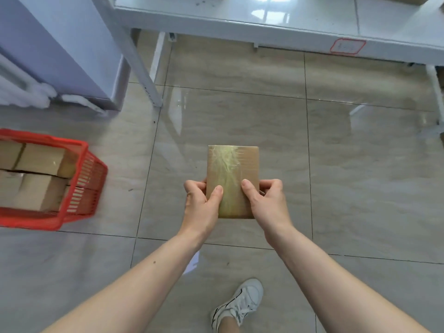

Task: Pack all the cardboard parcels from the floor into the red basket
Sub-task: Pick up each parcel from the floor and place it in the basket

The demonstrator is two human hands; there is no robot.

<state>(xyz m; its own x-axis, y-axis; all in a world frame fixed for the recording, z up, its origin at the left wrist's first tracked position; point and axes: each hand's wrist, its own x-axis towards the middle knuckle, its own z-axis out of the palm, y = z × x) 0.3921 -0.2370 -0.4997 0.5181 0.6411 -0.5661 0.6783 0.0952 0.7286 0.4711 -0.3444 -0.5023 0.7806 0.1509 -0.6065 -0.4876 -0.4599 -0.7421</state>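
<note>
Cardboard parcel (232,181): flat, brown, a strip of clear tape running lengthwise down its top face. Held in the air above the floor (360,176), mid-frame, long axis pointing away from the person. Its near end and both near side edges are covered by the hands; the underside is not visible.

Left hand (200,204): fingers clenched on the parcel's left edge, thumb pressed on the top face; fingertips hidden beneath.

Right hand (266,200): fingers grasping the parcel's right edge, thumb on top; fingertips likewise hidden.

Red basket (81,188): plastic, slatted walls, standing on the floor at the left edge of frame and cut off there. Blurred. Holds several cardboard parcels (38,162) packed side by side and touching; the count cannot be made out.

Shoe (240,301): white trainer with dark trim, on the floor near the bottom edge, leg cut off.

Floor: large glossy beige tiles with thin dark joints, reflecting light.

Tabletop (240,18): pale, glossy, across the top of frame, on white legs; far part cut off. A red-bordered label (347,46) on its front edge, text illegible.

Lilac cabinet (55,44): upper left, partly out of frame, pale pipes beside it.
</note>
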